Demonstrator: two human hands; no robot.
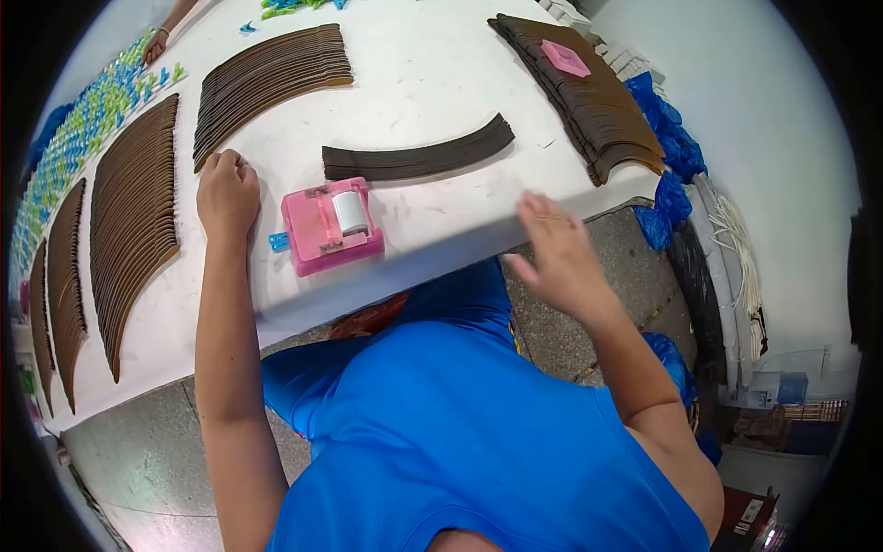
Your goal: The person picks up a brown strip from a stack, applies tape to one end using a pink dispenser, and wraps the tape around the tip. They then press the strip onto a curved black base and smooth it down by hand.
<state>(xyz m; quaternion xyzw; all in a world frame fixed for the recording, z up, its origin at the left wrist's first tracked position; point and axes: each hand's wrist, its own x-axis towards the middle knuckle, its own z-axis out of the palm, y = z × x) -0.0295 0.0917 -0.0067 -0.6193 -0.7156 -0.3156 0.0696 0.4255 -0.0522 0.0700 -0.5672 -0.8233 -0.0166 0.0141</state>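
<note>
My left hand (pixel 228 198) rests on the table with its fingers curled, right at the near end of a fanned row of brown curved strips (pixel 276 78). Whatever those fingers hold, if anything, is hidden. My right hand (pixel 558 253) is over the table's front edge, slightly blurred, fingers stretched out and holding nothing. Between the hands sits a pink tape dispenser (pixel 308 225) with a white roll (pixel 349 212) in it and a blue clip (pixel 279 242) at its left side. Just behind it lies a curved dark bundle of strips (pixel 418 156).
More fanned brown strips (pixel 138 230) lie along the left. A thick brown stack (pixel 579 101) with a pink piece (pixel 565 58) on top is at the right. Many green and blue clips (pixel 83 138) cover the far left, near another person's hand (pixel 154 48). Blue bags (pixel 676 138) stand beyond the right edge.
</note>
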